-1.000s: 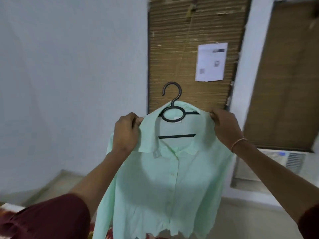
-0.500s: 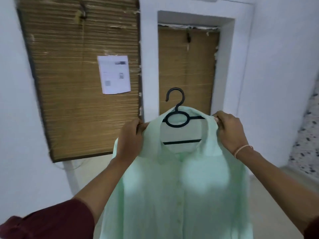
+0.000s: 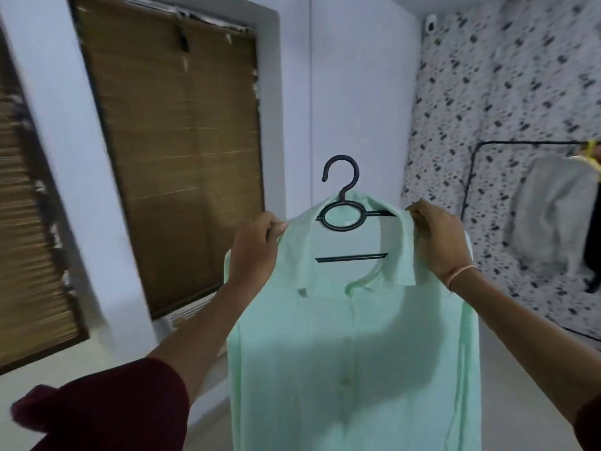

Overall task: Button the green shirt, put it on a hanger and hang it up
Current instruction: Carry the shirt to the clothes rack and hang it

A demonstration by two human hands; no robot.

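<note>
Since a moment ago my view has swung right, bringing a clothes rail (image 3: 520, 145) in at 3 o'clock, so I keep my left hand (image 3: 257, 245) and right hand (image 3: 437, 237) pinching the green shirt (image 3: 351, 353) shoulders, steadying it on its hanger (image 3: 341, 203) at centre

A single head-worn wide-angle camera supplies the only view. It looks forward from the wearer's head height, pitched slightly down, with both forearms entering from the bottom corners of the frame. The left hand (image 3: 255, 247) and right hand (image 3: 439, 240) sit near the frame centre, close to the lens, with the green shirt (image 3: 354, 353) on its hanger (image 3: 341, 203) filling the lower middle. The camera faces a room corner: a window blind (image 3: 182, 157) occupies the left side, a speckled wall (image 3: 487, 109) the right. Wide-angle distortion tilts the verticals at the edges, and the left edge is blurred. No second view exists, so no overlap applies.
</note>
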